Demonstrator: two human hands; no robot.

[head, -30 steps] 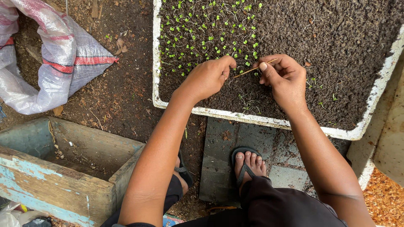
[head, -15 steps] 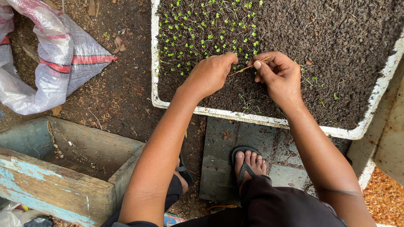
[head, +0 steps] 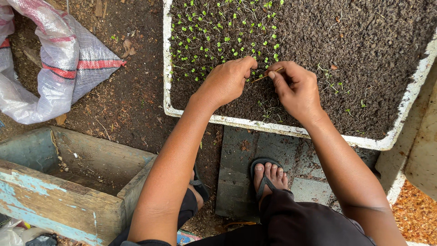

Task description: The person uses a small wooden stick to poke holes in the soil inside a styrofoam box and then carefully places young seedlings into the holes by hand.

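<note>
1. Right hand [head: 295,91] pinches a thin wooden stick [head: 267,74], tip at the soil in the white seedling tray [head: 169,82]
2. Left hand [head: 226,82] is curled, fingertips pinched at the soil beside the stick
3. Risk: a slipping stick would likely snap the nearby seedlings [head: 218,32]

both forearms reach forward from the lower edge, bare to the elbow. the left hand [head: 226,82] is curled knuckles up, fingertips pinched together. the right hand [head: 293,89] sits just beside it, thumb and fingers pinched shut, fingertips nearly meeting the left's.
</note>
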